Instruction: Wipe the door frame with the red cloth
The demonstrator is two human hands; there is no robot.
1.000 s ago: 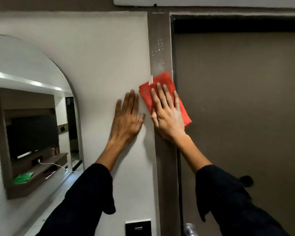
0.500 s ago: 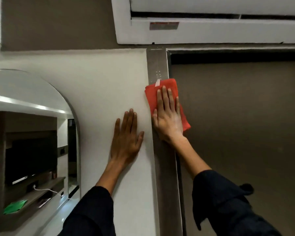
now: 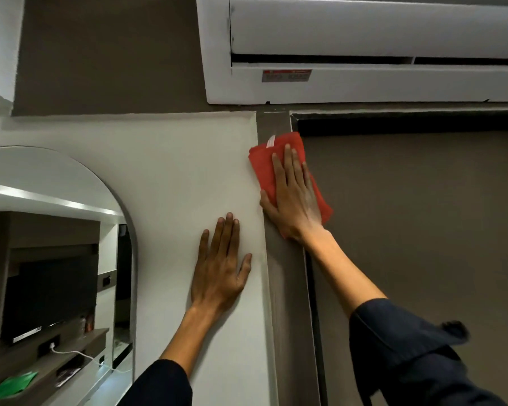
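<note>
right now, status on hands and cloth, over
Right hand flat, pressing red cloth on door frame near top corner. Left hand open, braced on wall. AC unit close above.

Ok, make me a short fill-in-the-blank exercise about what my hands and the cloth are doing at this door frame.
1. The right hand presses a cloth coloured ____.
2. The left hand lies flat and empty on the ____ wall.
3. The cloth sits near the ____ end of the door frame.
4. Mounted above the frame is a white ____.

Missing words: red; white; top; air conditioner
</note>
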